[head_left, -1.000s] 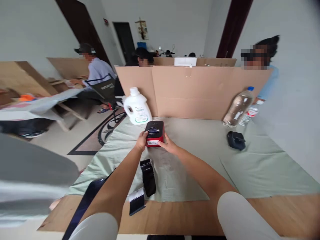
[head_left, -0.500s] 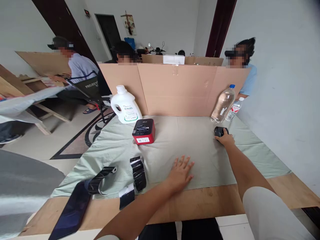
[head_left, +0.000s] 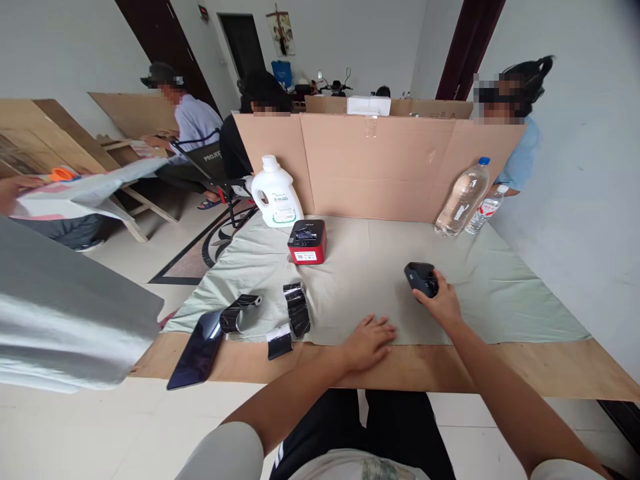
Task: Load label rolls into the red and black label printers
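Note:
My right hand (head_left: 440, 303) grips a small black device (head_left: 420, 277) on the pale green cloth (head_left: 500, 293), right of centre. My left hand (head_left: 367, 341) lies flat, fingers apart, at the cloth's near edge and holds nothing. A red and black box-shaped device (head_left: 307, 241) stands further back on the cloth, apart from both hands. Black ribbon pieces (head_left: 296, 317) and a curled black strip (head_left: 239, 312) lie to the left of my left hand.
A white jug (head_left: 276, 193) and two clear water bottles (head_left: 463, 197) stand against a cardboard screen (head_left: 380, 167). A dark flat phone-like slab (head_left: 196, 349) lies at the wooden table's (head_left: 550, 370) left corner. Three people sit behind and beside the screen.
My hands left the red device. The right hand reached to the black device at the far right and drew it nearer; the left hand settled flat on the cloth.

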{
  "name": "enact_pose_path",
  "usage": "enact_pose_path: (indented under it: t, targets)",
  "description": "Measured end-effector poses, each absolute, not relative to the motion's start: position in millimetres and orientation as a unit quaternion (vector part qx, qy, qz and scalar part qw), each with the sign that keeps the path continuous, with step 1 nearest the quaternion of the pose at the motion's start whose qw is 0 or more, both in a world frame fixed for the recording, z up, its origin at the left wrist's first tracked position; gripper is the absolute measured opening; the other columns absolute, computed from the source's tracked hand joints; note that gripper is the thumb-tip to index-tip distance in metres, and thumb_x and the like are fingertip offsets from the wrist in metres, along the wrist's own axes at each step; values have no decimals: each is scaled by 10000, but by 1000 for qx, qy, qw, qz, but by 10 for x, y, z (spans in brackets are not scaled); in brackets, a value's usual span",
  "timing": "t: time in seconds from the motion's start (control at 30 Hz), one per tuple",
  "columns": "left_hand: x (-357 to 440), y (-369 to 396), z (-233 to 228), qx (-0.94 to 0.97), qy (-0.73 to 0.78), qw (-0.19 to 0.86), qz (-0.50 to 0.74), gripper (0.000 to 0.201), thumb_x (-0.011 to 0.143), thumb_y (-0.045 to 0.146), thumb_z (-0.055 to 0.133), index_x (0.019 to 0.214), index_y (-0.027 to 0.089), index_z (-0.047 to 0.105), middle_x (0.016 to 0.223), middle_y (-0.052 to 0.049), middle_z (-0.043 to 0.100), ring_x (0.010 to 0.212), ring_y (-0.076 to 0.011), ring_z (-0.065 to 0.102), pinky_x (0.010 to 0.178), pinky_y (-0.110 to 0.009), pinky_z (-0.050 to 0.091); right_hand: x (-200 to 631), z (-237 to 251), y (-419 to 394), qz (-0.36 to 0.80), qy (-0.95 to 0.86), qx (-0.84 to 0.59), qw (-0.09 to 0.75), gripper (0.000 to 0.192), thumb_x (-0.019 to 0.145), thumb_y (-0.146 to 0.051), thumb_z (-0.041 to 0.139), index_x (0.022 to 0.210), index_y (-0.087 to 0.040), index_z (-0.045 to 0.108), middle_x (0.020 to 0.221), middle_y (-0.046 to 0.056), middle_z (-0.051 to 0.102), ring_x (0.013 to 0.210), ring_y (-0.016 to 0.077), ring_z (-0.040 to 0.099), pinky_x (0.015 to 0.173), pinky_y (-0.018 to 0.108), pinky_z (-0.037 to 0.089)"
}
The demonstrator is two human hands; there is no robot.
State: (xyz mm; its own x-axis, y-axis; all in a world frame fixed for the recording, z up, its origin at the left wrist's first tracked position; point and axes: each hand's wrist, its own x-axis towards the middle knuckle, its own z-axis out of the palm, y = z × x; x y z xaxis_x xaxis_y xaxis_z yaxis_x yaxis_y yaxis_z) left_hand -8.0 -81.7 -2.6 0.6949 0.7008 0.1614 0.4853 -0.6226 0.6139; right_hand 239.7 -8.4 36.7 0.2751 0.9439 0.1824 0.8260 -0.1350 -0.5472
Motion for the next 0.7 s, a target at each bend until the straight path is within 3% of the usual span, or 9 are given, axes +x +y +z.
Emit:
enact_pose_path:
  t: [0.1,0.2,0.43,0.7]
  targets:
    - [-60,-701,-77,740,457,334,364,413,943,336,387,1305,192,524,1344,-102,542,1281,-205,456,1109,-419,329,1929,306,-316,109,-633,-699,313,830,678,-549,665,1384,-197,406,1120,151,573,1029,286,563,907,425,444]
    - [-58,-584,-83,672,488,354,430,470,946,368,364,1349,152,470,1421,-123,461,1326,-205,412,1127,-406,317,1550,228,-467,116,-641,-686,323,758,691,-535,662,1328,-181,455,1118,152,583,1037,290,561,900,427,450]
    - [-140,-559,-183,652,520,343,432,469,948,358,355,1349,148,478,1454,-113,431,1365,-203,369,1168,-408,256,1083,17,-694,76,-640,-694,320,635,781,-546,574,1261,-139,490,1089,190,562,985,308,558,843,451,456]
    - [-264,-463,-264,645,549,312,430,359,900,265,450,1205,145,596,1304,-128,569,1243,-223,499,1105,-412,351,1122,-173,-863,-30,-724,-629,283,650,818,-413,572,1395,-185,376,1402,234,328,1149,357,463,887,513,426]
